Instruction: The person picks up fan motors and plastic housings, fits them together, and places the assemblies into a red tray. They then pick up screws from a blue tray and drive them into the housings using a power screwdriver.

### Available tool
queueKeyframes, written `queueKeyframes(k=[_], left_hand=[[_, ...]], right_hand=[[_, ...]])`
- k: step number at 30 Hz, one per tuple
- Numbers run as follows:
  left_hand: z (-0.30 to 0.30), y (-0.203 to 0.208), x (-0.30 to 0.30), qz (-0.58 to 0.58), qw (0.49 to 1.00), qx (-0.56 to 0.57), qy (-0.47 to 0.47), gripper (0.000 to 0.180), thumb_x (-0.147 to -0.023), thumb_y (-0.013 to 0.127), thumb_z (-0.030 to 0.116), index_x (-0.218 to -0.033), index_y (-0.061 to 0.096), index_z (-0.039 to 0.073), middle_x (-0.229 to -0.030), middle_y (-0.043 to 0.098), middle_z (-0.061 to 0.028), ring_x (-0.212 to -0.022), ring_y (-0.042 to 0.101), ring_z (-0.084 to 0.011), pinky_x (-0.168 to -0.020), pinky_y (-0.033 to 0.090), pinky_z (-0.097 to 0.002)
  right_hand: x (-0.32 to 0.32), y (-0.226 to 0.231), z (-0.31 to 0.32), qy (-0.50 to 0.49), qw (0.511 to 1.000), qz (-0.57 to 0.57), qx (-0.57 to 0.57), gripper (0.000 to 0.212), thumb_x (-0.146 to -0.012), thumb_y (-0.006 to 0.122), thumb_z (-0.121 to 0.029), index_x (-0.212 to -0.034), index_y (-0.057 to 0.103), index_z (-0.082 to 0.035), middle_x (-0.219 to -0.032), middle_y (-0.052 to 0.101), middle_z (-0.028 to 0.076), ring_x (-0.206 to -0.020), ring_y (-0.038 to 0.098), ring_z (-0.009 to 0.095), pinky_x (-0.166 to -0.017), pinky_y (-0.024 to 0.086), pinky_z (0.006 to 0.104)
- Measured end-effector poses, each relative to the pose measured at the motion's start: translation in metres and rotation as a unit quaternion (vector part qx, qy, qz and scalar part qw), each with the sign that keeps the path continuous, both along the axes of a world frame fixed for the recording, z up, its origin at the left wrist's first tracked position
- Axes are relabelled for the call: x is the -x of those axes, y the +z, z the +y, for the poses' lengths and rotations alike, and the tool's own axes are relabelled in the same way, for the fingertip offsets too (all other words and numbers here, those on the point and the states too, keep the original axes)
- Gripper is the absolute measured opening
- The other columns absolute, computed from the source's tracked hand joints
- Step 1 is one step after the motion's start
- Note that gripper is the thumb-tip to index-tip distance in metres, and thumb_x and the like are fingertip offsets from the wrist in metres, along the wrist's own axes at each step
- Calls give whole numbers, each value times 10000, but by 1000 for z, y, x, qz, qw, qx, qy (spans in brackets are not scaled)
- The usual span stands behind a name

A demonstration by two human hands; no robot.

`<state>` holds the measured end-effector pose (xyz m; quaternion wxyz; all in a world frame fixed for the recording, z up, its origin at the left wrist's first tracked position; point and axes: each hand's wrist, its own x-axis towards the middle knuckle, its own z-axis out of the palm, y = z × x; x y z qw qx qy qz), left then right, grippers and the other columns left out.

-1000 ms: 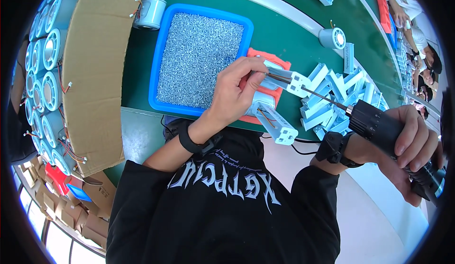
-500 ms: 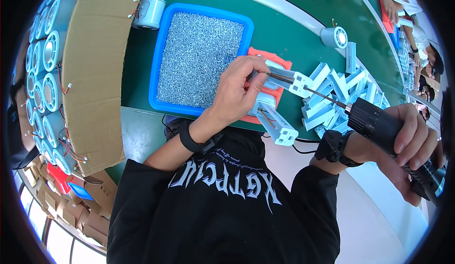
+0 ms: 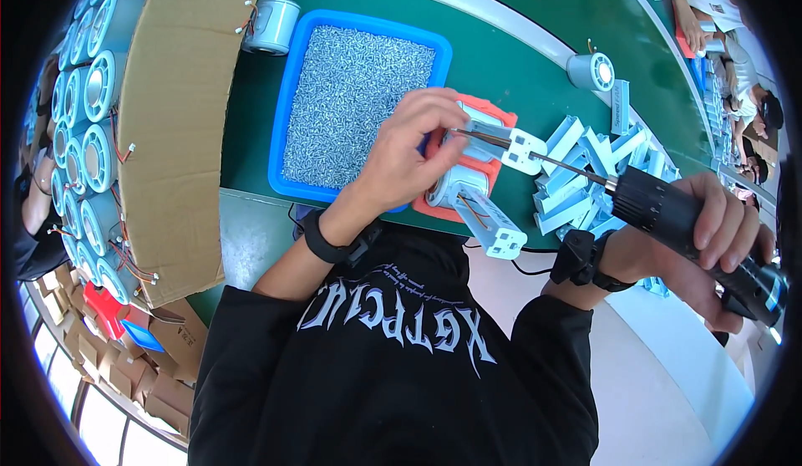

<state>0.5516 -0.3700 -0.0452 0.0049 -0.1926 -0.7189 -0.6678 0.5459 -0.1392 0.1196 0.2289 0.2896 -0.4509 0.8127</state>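
while its far end meets the thin tip of a black power screwdriver (image 3: 656,203), a long pale blue bar (image 3: 525,150) sticks out to the right from a soft red holder (image 3: 480,166) on the green table (image 3: 510,65). the right hand (image 3: 720,230) is wrapped snugly around the screwdriver. the left hand (image 3: 416,142) is half curled, with a gap between its thumb and pointing finger, and its fingertips are right by the near end of the bar; i cannot tell if they pinch anything. just below is a second blue bar (image 3: 499,236), joined to a round can (image 3: 449,188) in the same holder. to the right lies a messy heap of blue bars (image 3: 572,190). to the left, a blue tray (image 3: 276,157) is full of tiny silver screws (image 3: 351,90). one round can with wires (image 3: 271,25) stands by the tray's top corner, and another can (image 3: 591,71) is above the heap. at the far left, lots of cans (image 3: 100,86) are stacked behind brown cardboard (image 3: 175,132).
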Motion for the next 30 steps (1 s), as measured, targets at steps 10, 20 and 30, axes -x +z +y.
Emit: queueKeyframes(k=[10, 20, 30], left_hand=[[-40, 15, 13, 52, 925, 373, 53, 142, -706, 688, 79, -808, 604, 26, -963, 587, -107, -940, 550, -287, -796, 456, -381], [8, 15, 4, 48, 985, 149, -69, 414, -678, 710, 41, -1071, 583, 74, -1121, 577, -87, -1053, 540, -308, -852, 476, -376], [11, 15, 1, 24, 989, 138, -48, 414, -638, 680, -63, -1026, 607, 60, -1082, 581, -86, -992, 564, -289, -785, 503, -351]], right_hand=[[3, 19, -21, 94, 983, 48, -149, 646, -624, 719, -633, -985, 576, -117, -657, 583, -10, -488, 587, 85, -490, 508, 186], [7, 17, -24, 157, 962, 40, -222, 694, -662, 703, -628, -1089, 544, -104, -710, 595, 34, -525, 611, 125, -508, 528, 209], [16, 12, -34, 231, 943, 70, -230, 641, -722, 699, -552, -1104, 498, -79, -743, 611, 68, -562, 637, 149, -516, 541, 232]])
